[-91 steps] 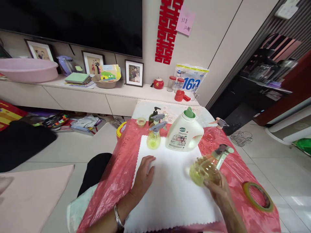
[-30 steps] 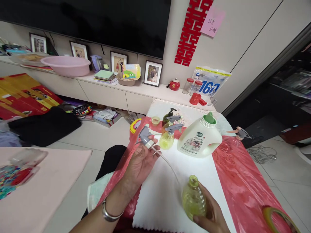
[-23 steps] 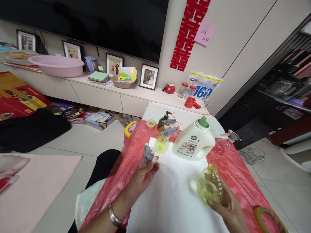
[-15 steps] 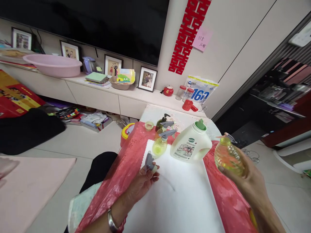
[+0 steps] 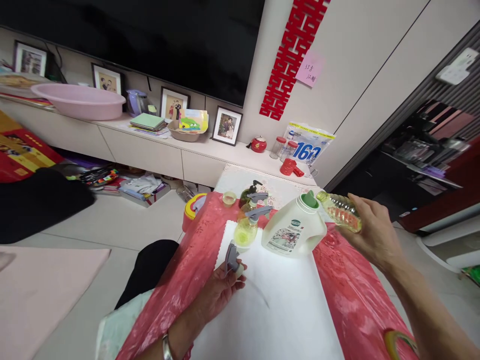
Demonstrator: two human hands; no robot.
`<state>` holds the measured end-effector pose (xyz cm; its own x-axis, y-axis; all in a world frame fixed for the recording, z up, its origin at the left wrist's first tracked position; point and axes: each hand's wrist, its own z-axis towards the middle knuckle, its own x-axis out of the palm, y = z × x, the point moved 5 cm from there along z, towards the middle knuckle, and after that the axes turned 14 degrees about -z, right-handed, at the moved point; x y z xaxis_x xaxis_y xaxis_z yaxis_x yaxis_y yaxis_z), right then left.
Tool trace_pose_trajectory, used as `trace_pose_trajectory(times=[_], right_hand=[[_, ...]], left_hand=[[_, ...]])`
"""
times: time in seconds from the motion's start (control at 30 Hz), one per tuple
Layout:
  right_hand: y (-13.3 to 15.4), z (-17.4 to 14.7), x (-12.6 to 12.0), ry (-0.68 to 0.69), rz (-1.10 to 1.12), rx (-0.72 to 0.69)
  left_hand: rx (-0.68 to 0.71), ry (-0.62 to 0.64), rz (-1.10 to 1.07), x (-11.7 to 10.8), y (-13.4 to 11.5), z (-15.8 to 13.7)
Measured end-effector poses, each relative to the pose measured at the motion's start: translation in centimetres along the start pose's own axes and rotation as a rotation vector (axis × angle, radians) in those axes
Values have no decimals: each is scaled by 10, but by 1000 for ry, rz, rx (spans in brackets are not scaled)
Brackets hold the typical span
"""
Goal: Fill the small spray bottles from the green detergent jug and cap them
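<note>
My left hand is closed around a grey trigger spray head, whose thin tube trails over the white board. In my right hand is a clear yellowish ribbed bottle, lying nearly on its side. Its mouth points left, at the green-rimmed opening of a large white detergent jug; whether they touch I cannot tell. The jug stands upright on the board. Left of it are a yellow spray bottle with a grey trigger, an orange spray bottle behind, and a dark pump bottle.
Red plastic sheeting covers the table around the board. Tape rolls lie at the far left and near right. Behind, a low cabinet carries picture frames, a pink basin and red-lidded jars.
My right hand has raised the bottle and tipped it leftward, bringing its mouth to the jug's opening. The left hand keeps the spray head in nearly the same place.
</note>
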<state>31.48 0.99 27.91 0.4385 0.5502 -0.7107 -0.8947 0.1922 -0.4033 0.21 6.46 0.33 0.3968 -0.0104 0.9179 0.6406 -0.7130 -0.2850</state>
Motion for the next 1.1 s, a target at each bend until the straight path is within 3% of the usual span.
trace_pose_trajectory(times=[0.4, 1.1], right_hand=[[4, 20, -11, 17, -199, -155], [8, 34, -20, -13, -375, -249]], left_hand=[[-1, -3, -3, -1, 1, 2], [-10, 16, -14, -5, 3, 4]])
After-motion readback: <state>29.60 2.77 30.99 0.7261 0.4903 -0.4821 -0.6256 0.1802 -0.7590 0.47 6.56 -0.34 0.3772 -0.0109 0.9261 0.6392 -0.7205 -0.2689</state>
